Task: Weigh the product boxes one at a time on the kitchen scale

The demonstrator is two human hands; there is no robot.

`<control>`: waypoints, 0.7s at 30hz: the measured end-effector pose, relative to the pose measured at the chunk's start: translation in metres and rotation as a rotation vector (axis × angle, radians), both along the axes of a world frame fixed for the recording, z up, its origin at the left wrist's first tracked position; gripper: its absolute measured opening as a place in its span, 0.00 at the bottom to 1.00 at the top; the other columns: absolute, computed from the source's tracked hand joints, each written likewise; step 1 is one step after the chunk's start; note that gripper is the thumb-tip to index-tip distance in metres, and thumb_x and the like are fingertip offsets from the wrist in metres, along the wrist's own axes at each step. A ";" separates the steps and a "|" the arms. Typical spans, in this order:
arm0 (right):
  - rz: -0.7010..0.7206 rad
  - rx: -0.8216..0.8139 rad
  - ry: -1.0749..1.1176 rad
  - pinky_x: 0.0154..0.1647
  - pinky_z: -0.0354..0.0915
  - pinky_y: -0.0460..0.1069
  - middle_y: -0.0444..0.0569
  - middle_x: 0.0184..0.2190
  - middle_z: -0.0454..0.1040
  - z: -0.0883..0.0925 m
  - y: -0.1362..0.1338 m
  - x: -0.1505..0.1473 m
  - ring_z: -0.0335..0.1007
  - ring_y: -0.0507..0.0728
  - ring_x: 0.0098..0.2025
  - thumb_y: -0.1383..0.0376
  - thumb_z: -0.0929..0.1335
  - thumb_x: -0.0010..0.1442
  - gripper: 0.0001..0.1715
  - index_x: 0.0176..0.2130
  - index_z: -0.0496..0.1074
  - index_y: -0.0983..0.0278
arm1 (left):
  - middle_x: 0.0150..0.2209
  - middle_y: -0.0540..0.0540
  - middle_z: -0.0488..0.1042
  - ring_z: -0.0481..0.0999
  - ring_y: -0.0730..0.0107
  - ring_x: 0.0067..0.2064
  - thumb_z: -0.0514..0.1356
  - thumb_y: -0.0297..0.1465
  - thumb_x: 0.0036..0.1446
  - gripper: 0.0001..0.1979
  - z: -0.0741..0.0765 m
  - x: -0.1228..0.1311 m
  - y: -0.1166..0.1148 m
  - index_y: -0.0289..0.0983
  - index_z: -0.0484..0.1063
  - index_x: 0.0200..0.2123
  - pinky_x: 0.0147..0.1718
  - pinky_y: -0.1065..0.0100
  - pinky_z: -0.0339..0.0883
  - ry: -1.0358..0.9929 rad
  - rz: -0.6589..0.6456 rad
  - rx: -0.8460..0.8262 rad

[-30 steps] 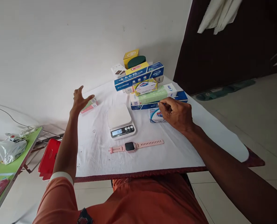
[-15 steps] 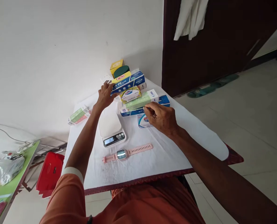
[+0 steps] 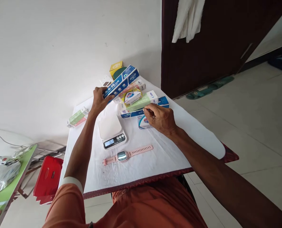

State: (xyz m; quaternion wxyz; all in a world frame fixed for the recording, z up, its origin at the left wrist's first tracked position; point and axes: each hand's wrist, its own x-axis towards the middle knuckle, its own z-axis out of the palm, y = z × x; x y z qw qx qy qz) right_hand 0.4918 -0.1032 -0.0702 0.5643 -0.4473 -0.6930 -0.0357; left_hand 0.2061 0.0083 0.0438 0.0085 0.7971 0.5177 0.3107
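My left hand (image 3: 99, 99) grips the near end of a long blue toothpaste box (image 3: 121, 81) and holds it tilted up off the pile of boxes at the back of the table. My right hand (image 3: 160, 118) rests closed on the table, fingers pinched at a small white and blue soap box (image 3: 142, 122) and touching the lower blue box (image 3: 143, 110). A green box (image 3: 139, 103) and a yellow soap box (image 3: 132, 97) lie in the pile. A white kitchen scale (image 3: 111, 131) stands in front of my left hand, with a pink smartwatch (image 3: 126, 154) nearer me.
A small green and pink box (image 3: 78, 117) lies at the table's left edge. The white-covered table (image 3: 193, 133) stands against a white wall. A red stool (image 3: 47, 177) and a green table with a plastic bag (image 3: 0, 174) are at left. A dark door stands at right.
My left hand swung from the small box at the left over to the pile, took hold of the long blue box and lifted its end. The right hand stayed at the soap box.
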 end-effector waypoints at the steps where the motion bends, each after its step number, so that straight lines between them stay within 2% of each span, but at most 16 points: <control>1: -0.002 -0.004 -0.005 0.29 0.60 0.48 0.46 0.26 0.80 -0.001 0.000 0.000 0.75 0.54 0.28 0.61 0.65 0.73 0.15 0.33 0.73 0.60 | 0.50 0.41 0.69 0.70 0.51 0.56 0.73 0.45 0.59 0.26 0.003 -0.008 -0.009 0.40 0.75 0.55 0.60 0.47 0.69 -0.018 -0.010 0.037; 4: 0.004 -0.007 -0.013 0.29 0.60 0.48 0.46 0.26 0.80 -0.002 -0.001 0.000 0.75 0.54 0.27 0.61 0.65 0.73 0.15 0.33 0.73 0.60 | 0.51 0.42 0.70 0.71 0.53 0.55 0.72 0.48 0.60 0.27 0.015 -0.038 -0.047 0.43 0.75 0.57 0.58 0.49 0.71 -0.026 -0.013 0.091; 7: 0.011 -0.010 -0.016 0.28 0.60 0.49 0.46 0.26 0.80 -0.004 -0.001 0.000 0.74 0.54 0.26 0.61 0.65 0.72 0.15 0.33 0.74 0.60 | 0.51 0.43 0.71 0.73 0.56 0.53 0.72 0.49 0.60 0.28 0.017 -0.070 -0.096 0.44 0.76 0.58 0.57 0.51 0.72 0.016 0.018 0.022; 9: -0.002 -0.041 -0.025 0.29 0.61 0.49 0.47 0.27 0.80 -0.005 -0.002 0.001 0.72 0.54 0.26 0.60 0.65 0.72 0.14 0.34 0.74 0.60 | 0.51 0.44 0.71 0.73 0.57 0.52 0.71 0.49 0.60 0.28 0.011 -0.087 -0.129 0.44 0.76 0.58 0.56 0.52 0.73 0.042 0.036 -0.056; 12: -0.025 -0.109 -0.035 0.29 0.61 0.50 0.47 0.26 0.79 -0.006 -0.001 0.001 0.70 0.55 0.25 0.59 0.65 0.71 0.13 0.34 0.74 0.59 | 0.50 0.43 0.71 0.73 0.56 0.52 0.70 0.49 0.61 0.26 -0.008 -0.103 -0.167 0.43 0.76 0.57 0.56 0.53 0.73 0.071 0.049 -0.178; 14: -0.030 -0.123 -0.032 0.29 0.60 0.50 0.47 0.26 0.78 -0.008 0.000 0.001 0.69 0.55 0.25 0.60 0.65 0.70 0.13 0.34 0.73 0.59 | 0.50 0.43 0.71 0.73 0.54 0.54 0.70 0.48 0.62 0.25 -0.021 -0.105 -0.180 0.42 0.76 0.57 0.56 0.52 0.73 0.088 0.063 -0.243; 16: -0.026 -0.119 -0.030 0.28 0.59 0.50 0.46 0.25 0.77 -0.010 0.001 0.001 0.68 0.55 0.24 0.60 0.66 0.69 0.12 0.33 0.72 0.59 | 0.50 0.42 0.71 0.72 0.53 0.55 0.70 0.47 0.63 0.25 -0.032 -0.103 -0.184 0.42 0.76 0.58 0.57 0.51 0.72 0.100 0.077 -0.286; 21: -0.046 -0.146 -0.063 0.28 0.58 0.50 0.46 0.24 0.76 -0.012 0.002 0.001 0.67 0.55 0.23 0.59 0.65 0.69 0.13 0.32 0.71 0.59 | 0.51 0.41 0.71 0.71 0.50 0.56 0.70 0.47 0.62 0.25 -0.042 -0.092 -0.173 0.42 0.76 0.58 0.59 0.48 0.71 0.111 0.081 -0.316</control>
